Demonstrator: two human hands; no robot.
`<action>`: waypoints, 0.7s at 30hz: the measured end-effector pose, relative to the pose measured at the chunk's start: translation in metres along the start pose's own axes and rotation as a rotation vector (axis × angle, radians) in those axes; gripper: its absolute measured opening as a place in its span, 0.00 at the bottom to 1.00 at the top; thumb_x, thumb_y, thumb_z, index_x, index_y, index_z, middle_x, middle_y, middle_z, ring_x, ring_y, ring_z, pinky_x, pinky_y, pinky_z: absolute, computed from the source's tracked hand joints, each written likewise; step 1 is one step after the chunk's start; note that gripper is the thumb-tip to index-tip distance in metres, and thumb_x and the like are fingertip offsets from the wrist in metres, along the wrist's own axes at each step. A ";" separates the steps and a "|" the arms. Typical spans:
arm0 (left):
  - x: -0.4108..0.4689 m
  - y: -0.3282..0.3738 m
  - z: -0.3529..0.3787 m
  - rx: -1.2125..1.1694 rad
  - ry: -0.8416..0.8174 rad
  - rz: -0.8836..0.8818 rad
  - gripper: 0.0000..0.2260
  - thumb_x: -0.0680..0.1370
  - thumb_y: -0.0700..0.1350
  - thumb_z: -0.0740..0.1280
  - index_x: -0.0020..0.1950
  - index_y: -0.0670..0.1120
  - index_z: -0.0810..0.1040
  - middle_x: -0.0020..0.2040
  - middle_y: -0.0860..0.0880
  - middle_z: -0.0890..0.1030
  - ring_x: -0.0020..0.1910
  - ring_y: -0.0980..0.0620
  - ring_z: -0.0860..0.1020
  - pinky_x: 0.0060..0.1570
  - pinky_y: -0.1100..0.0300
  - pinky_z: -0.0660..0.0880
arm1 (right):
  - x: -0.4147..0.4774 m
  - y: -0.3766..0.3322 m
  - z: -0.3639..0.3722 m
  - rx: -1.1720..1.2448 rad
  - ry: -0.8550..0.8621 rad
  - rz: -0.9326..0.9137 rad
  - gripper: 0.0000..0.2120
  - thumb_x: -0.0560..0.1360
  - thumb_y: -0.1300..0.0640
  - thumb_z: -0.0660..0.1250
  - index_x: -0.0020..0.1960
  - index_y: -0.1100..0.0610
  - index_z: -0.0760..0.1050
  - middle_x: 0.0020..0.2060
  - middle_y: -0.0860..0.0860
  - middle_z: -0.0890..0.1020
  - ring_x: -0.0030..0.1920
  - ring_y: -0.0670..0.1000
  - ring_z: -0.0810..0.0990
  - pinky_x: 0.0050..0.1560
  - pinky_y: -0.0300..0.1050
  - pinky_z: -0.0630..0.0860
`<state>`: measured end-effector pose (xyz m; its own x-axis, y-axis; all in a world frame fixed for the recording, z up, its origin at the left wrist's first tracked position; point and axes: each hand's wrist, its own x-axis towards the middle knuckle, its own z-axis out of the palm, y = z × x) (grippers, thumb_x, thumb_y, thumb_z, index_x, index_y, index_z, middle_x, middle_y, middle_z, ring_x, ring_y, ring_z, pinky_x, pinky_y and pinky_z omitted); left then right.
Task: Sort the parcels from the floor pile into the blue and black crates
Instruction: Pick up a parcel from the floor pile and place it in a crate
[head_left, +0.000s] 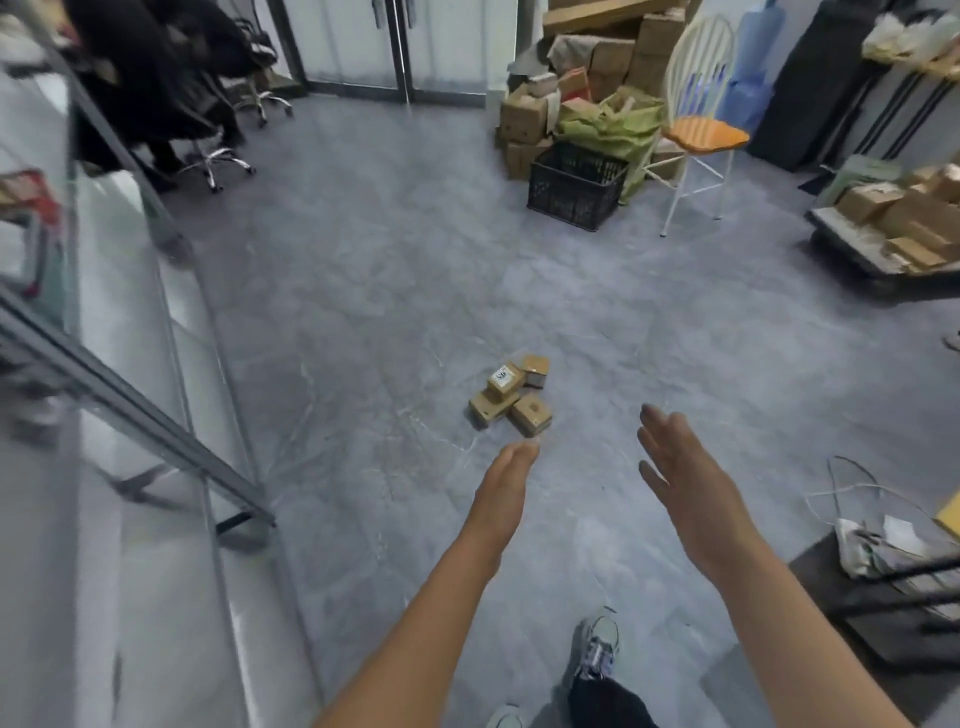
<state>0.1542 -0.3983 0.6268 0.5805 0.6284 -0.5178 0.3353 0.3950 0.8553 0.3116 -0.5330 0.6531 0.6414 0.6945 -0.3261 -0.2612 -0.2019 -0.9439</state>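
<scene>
A small pile of brown cardboard parcels (511, 397) lies on the grey floor in the middle of the view; the top one carries a white label. My left hand (506, 480) stretches forward just below the pile, fingers straight, holding nothing. My right hand (680, 467) is raised to the right of the pile, fingers extended and empty. A black crate (575, 185) stands farther back on the floor, to the right. No blue crate is in view.
A heap of cardboard boxes and a green bag (608, 122) sits behind the black crate. A white chair with an orange seat (701, 135) stands beside it. A low cart of boxes (893, 228) is at right, office chairs (213, 156) at far left, glass partition (130, 364) along the left.
</scene>
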 end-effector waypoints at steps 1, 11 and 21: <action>0.007 0.001 -0.001 0.002 0.019 -0.001 0.15 0.85 0.58 0.58 0.71 0.60 0.71 0.71 0.58 0.70 0.71 0.57 0.68 0.76 0.47 0.64 | 0.012 0.000 0.000 -0.005 -0.019 0.010 0.33 0.79 0.32 0.56 0.80 0.45 0.65 0.78 0.40 0.68 0.77 0.41 0.67 0.79 0.52 0.63; 0.103 0.029 0.040 -0.020 0.185 -0.088 0.20 0.84 0.58 0.59 0.76 0.54 0.70 0.71 0.57 0.71 0.72 0.57 0.69 0.76 0.45 0.65 | 0.145 -0.008 -0.050 -0.049 -0.150 0.084 0.37 0.78 0.30 0.55 0.82 0.47 0.63 0.79 0.40 0.67 0.78 0.42 0.66 0.80 0.52 0.62; 0.183 0.055 0.070 -0.050 0.230 -0.157 0.22 0.85 0.58 0.58 0.77 0.53 0.69 0.70 0.58 0.71 0.68 0.58 0.69 0.72 0.49 0.68 | 0.252 -0.009 -0.082 -0.075 -0.198 0.173 0.36 0.80 0.32 0.54 0.82 0.48 0.62 0.80 0.40 0.66 0.78 0.41 0.65 0.80 0.50 0.62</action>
<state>0.3306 -0.3087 0.5807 0.3385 0.6905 -0.6393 0.3676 0.5284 0.7653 0.5341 -0.4129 0.5755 0.4364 0.7655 -0.4729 -0.2954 -0.3746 -0.8789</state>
